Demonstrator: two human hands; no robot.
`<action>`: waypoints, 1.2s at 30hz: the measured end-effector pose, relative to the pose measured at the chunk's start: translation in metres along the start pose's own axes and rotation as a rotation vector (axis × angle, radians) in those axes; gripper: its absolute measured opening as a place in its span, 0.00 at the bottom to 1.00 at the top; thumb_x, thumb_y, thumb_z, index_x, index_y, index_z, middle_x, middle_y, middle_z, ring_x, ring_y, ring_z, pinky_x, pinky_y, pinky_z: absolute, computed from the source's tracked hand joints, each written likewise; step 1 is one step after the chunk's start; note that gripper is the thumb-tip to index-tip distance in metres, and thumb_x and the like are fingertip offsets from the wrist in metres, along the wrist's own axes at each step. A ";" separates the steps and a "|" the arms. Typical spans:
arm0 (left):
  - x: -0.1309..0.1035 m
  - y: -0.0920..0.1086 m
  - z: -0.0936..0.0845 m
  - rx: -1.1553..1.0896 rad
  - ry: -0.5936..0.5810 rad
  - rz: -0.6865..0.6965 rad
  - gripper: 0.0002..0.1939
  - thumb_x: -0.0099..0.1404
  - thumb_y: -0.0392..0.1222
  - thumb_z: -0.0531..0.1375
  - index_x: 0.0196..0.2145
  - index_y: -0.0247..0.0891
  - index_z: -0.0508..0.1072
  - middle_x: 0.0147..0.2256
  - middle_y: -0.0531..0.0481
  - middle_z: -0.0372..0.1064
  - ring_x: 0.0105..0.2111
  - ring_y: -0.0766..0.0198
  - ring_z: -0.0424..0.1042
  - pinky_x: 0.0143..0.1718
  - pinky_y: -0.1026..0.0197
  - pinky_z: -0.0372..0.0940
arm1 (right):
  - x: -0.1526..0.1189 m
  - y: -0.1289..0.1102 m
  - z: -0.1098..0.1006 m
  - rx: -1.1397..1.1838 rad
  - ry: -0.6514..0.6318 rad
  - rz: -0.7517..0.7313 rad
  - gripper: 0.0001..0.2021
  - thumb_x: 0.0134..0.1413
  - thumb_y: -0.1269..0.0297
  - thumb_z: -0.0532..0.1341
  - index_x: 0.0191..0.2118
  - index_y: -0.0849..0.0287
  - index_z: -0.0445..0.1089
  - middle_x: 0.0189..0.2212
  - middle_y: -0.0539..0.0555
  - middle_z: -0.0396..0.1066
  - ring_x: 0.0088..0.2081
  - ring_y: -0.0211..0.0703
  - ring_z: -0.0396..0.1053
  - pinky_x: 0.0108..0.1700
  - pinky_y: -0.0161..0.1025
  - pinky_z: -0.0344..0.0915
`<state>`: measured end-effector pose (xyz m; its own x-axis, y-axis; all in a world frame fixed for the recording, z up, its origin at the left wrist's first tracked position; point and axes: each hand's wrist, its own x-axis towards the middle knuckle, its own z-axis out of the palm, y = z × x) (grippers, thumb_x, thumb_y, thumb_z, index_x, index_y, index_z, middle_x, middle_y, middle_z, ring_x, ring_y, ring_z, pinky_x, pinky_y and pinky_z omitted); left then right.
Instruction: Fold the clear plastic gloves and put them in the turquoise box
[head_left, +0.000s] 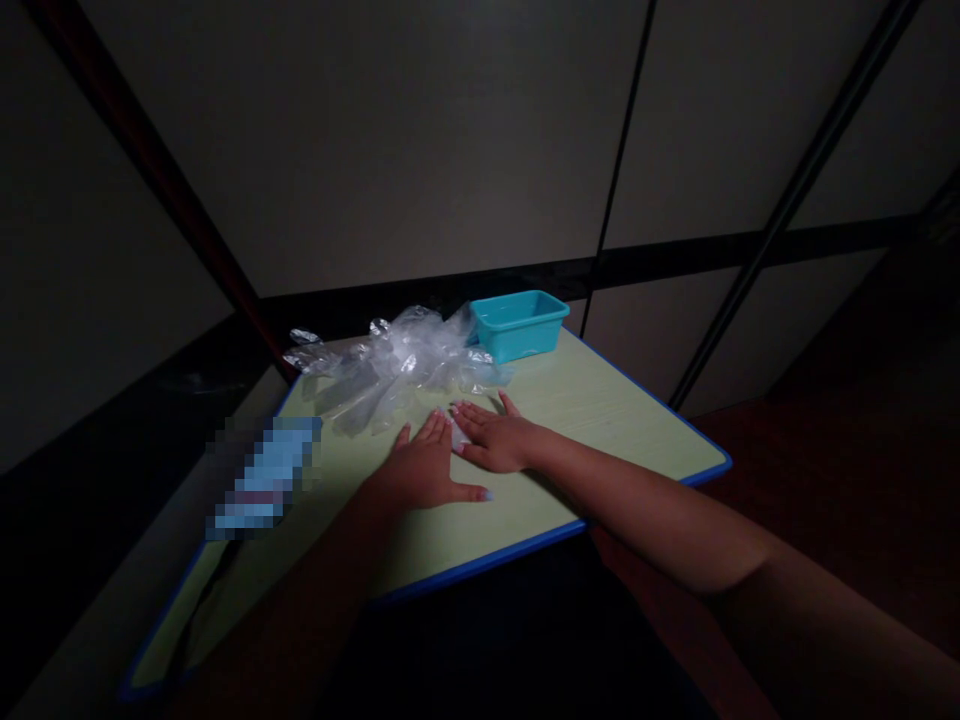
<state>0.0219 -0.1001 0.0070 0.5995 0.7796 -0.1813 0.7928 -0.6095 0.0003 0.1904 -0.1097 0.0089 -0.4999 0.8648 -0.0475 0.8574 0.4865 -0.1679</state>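
Plainly, my left hand (426,470) and right hand (495,440) lay flat, fingers spread, empty; a careless sweep might scatter the plastic gloves (390,365) mid-frame.

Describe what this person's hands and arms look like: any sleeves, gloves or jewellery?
Both arms are bare as far as the picture shows, with no sleeves in sight. The left hand and right hand wear no gloves, and no rings, watch or bracelets show. The fingernails look pale and painted, though the light is dim.
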 end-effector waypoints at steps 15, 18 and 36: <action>0.002 0.002 0.004 -0.090 0.172 0.040 0.49 0.58 0.69 0.44 0.65 0.29 0.38 0.64 0.37 0.27 0.64 0.49 0.28 0.58 0.35 0.28 | -0.003 0.011 -0.003 0.039 -0.052 0.016 0.33 0.61 0.50 0.43 0.66 0.62 0.35 0.65 0.60 0.34 0.65 0.51 0.31 0.60 0.63 0.33; 0.006 0.007 0.006 -0.130 0.208 0.091 0.41 0.64 0.63 0.39 0.65 0.32 0.39 0.65 0.40 0.30 0.64 0.54 0.31 0.59 0.38 0.29 | -0.003 0.011 -0.004 0.040 -0.060 0.003 0.33 0.61 0.55 0.47 0.66 0.61 0.35 0.65 0.61 0.34 0.65 0.51 0.31 0.61 0.61 0.35; 0.001 0.020 0.000 -0.177 0.084 0.052 0.46 0.62 0.68 0.34 0.64 0.28 0.39 0.64 0.35 0.28 0.64 0.52 0.30 0.59 0.38 0.28 | -0.005 0.010 -0.016 -0.020 -0.253 -0.015 0.46 0.52 0.50 0.55 0.66 0.68 0.27 0.65 0.65 0.22 0.65 0.51 0.23 0.60 0.62 0.34</action>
<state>0.0384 -0.1120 0.0071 0.6412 0.7615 -0.0942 0.7632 -0.6202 0.1815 0.2032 -0.1075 0.0235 -0.5248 0.8000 -0.2908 0.8508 0.5032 -0.1513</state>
